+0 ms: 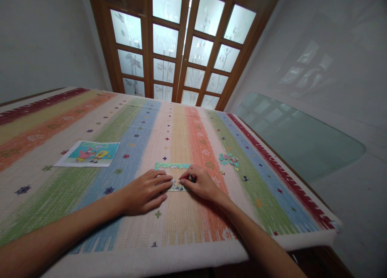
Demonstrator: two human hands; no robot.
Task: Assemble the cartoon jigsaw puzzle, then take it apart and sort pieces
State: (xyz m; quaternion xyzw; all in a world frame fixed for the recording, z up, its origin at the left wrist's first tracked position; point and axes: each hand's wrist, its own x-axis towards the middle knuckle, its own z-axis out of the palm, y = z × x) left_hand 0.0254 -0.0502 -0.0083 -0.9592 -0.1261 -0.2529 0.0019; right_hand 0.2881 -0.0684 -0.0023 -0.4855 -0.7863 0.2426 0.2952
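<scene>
I am resting the spread left hand (147, 192) beside the pinching right hand (198, 183), any grip indiscernible, at the part-built jigsaw (169, 165) between them, while loose pieces (229, 160) are lying unplaced to the right.

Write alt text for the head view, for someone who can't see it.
A person's left hand and right hand are at a partly assembled jigsaw puzzle on a striped tablecloth. Loose pieces lie to the right, a cartoon picture to the left.

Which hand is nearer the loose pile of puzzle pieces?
The right hand; the loose pile lies to its right, whereas the left hand is farther left.
</scene>
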